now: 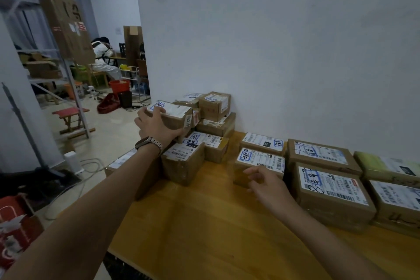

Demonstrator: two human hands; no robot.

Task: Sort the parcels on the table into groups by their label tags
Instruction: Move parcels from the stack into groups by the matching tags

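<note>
Left hand grip around raised parcel

Single head-worn wide-angle view, looking forward and down, close over wooden table, facing white wall

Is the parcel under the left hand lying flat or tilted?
Tilted: the parcel sits askew atop the stack, its label face sloping, with the left hand gripping its near side.

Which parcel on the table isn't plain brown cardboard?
The green-wrapped parcel at the far right, against the wall. Every other parcel in view is brown cardboard.
</note>
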